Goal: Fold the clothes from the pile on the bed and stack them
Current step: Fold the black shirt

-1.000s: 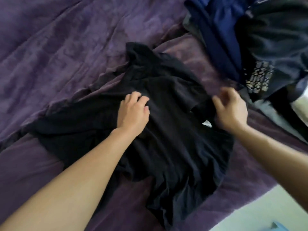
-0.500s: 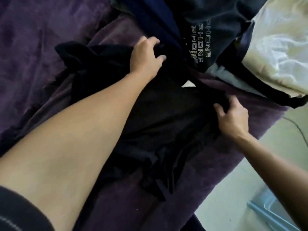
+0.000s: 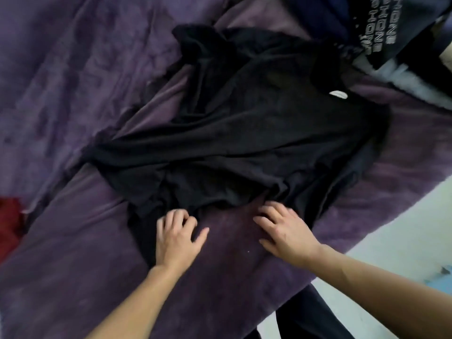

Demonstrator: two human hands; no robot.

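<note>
Bumpy black shirt (image 3: 256, 133) touched at near hem: left hand (image 3: 177, 238) curled, grip unclear; right hand (image 3: 285, 230) spread flat. Bumps could be folded in if not smoothed.

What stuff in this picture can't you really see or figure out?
Head view:
Printed dark shirt: lettering cut by the top edge, blurred.
Red cloth: cut by the left edge; kind unknown.
White label on the black shirt: too small to read.
Left hand: curled fingers hide whether it grips the hem.
</note>
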